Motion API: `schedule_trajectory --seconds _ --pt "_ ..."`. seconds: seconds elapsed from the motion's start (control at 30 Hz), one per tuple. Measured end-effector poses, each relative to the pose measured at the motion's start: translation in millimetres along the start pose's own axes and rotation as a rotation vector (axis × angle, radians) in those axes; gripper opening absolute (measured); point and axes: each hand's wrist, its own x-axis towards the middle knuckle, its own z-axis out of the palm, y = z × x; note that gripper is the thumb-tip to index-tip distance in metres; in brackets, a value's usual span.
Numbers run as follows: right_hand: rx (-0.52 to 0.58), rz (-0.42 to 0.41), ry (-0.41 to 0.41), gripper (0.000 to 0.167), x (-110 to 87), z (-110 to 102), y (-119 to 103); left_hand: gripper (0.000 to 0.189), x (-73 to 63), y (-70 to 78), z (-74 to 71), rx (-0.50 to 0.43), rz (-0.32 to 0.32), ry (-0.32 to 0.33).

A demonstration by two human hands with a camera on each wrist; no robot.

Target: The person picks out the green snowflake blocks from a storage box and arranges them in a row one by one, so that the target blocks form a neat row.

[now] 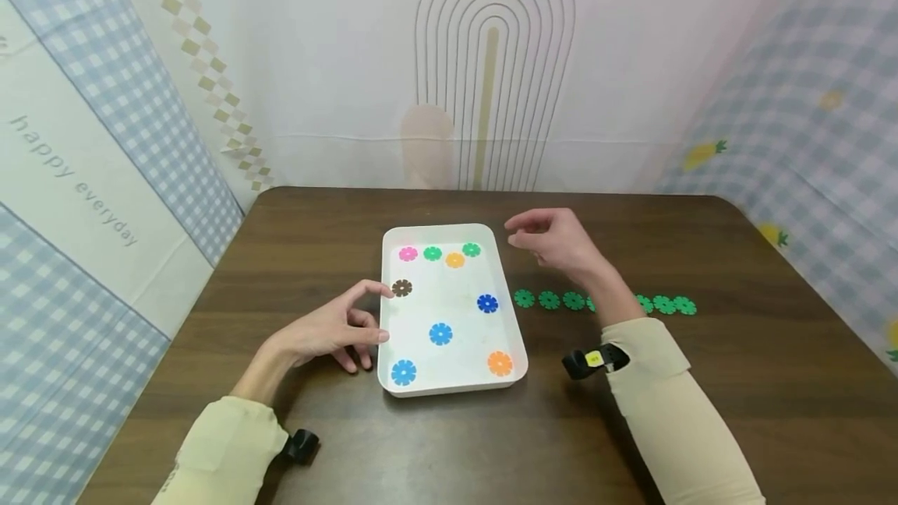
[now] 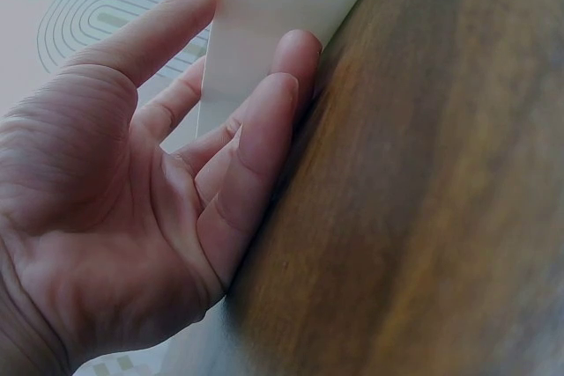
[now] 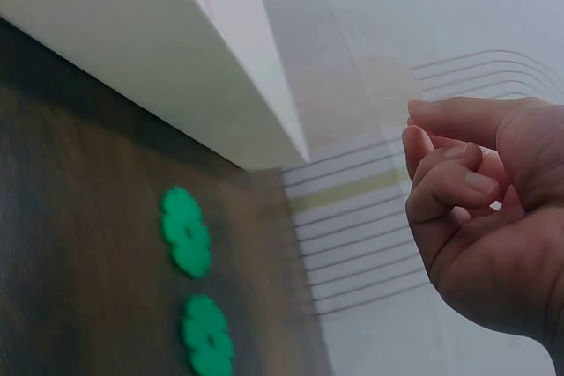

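Note:
A white tray (image 1: 466, 316) holds several flower-shaped, notched plastic discs, among them a pink disc (image 1: 408, 254), a brown disc (image 1: 402, 287), a dark blue disc (image 1: 487, 303) and an orange disc (image 1: 500, 363). At its left side, my left hand (image 1: 330, 330) grips the wall, thumb and index finger at the rim and other fingers against the outside. My right hand (image 1: 557, 244) hovers beyond the tray's upper right corner. Its fingers are loosely bent, thumb near index fingertip, and nothing shows between them. Green discs (image 1: 549, 300) lie in a row right of the tray, partly hidden by my right forearm.
The brown wooden table (image 1: 316, 240) has rounded far corners. A patterned cloth (image 1: 337, 61) hangs behind it and along both sides. Dark straps with small devices (image 1: 596, 361) sit at both wrists.

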Motion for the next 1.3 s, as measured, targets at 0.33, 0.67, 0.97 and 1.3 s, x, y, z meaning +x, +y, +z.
schedule_trajectory --seconds 0.33,0.67,0.97,1.3 --pt "0.005 0.028 -0.020 0.033 25.1 24.1 9.7 0.069 3.0 0.2 2.1 0.000 -0.002 0.003" --pt "-0.082 0.056 0.011 0.030 43.7 34.3 16.4 0.072 4.1 -0.2 1.6 -0.003 0.003 -0.005" --pt "-0.122 0.065 -0.015 0.030 58.4 41.1 24.8 0.071 3.6 -0.3 1.7 -0.009 -0.005 0.004" --pt "-0.261 0.071 -0.041 0.027 70.1 53.9 19.7 0.071 0.1 0.3 0.8 -0.012 -0.011 0.016"
